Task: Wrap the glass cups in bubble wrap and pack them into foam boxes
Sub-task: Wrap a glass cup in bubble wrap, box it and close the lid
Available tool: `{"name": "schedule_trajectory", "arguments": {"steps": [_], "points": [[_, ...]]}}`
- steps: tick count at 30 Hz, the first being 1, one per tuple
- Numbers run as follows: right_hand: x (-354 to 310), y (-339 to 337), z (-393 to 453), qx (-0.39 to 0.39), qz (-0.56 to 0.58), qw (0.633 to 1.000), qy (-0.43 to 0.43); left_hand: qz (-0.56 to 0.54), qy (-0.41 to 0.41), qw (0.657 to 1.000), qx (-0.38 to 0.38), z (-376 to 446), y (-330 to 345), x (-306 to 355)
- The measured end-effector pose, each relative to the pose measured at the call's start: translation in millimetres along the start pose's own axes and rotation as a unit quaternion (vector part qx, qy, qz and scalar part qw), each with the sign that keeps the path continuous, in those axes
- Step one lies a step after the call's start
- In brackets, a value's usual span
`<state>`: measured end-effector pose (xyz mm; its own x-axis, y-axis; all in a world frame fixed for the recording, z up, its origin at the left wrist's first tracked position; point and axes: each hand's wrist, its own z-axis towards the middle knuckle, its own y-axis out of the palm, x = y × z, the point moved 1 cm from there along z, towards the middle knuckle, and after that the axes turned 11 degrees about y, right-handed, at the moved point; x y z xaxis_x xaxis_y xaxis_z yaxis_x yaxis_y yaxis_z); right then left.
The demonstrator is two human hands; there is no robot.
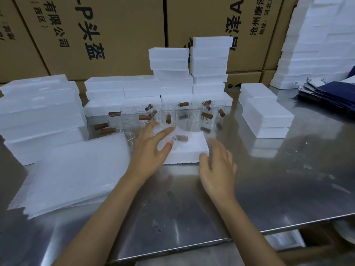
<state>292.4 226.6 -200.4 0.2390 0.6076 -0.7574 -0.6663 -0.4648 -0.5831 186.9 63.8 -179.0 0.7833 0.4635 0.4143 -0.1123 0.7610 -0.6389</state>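
Closest in, two bare forearms reach out over the steel table. The right hand hangs open, fingers relaxed, thumb just at the near right corner of the foam box lying flat in front of it; whether it actually touches is hard to say. The left hand is spread over the box's left end, fingers straight, fingertips on a bubble-wrapped cup that sits in the box with its brown handle showing through the wrap. Off to the left lies a thick stack of bubble wrap sheets. Just behind the box stands a cluster of bare glass cups with brown handles, upright and packed close. Flanking them, piles of white foam boxes left, right and behind. Far right, dark blue bags. At the back, big cardboard cartons with printed lettering.
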Motion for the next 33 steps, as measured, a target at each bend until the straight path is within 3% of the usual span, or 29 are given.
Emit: {"name": "schedule_trajectory", "arguments": {"steps": [2, 5, 13, 22, 27, 33], "points": [[-2.8, 4.1, -2.1, -0.049, -0.049, 0.996, -0.048, -0.002, 0.006, 1.000, -0.005, -1.5, 5.7, 1.7], [-1.3, 9.4, -1.2, -0.096, -0.104, 0.989, -0.046, -0.030, -0.018, 0.999, 0.014, -6.4, 10.4, 1.1], [1.4, 12.8, -0.8, -0.091, -0.140, 0.985, -0.035, -0.040, -0.074, 0.996, -0.001, -3.8, 14.3, 1.4], [3.3, 10.8, -2.9, -0.106, -0.148, 0.982, -0.045, -0.030, -0.052, 0.998, -0.014, -14.2, 14.7, -3.5], [2.1, 7.2, 1.5, -0.090, -0.006, 0.996, 0.009, -0.067, -0.055, 0.996, 0.017, -15.5, 14.7, -8.0], [2.4, 2.1, 11.1, -0.092, 0.106, 0.984, 0.113, -0.076, -0.080, 0.993, 0.033, -13.2, 19.3, -14.0]]}}
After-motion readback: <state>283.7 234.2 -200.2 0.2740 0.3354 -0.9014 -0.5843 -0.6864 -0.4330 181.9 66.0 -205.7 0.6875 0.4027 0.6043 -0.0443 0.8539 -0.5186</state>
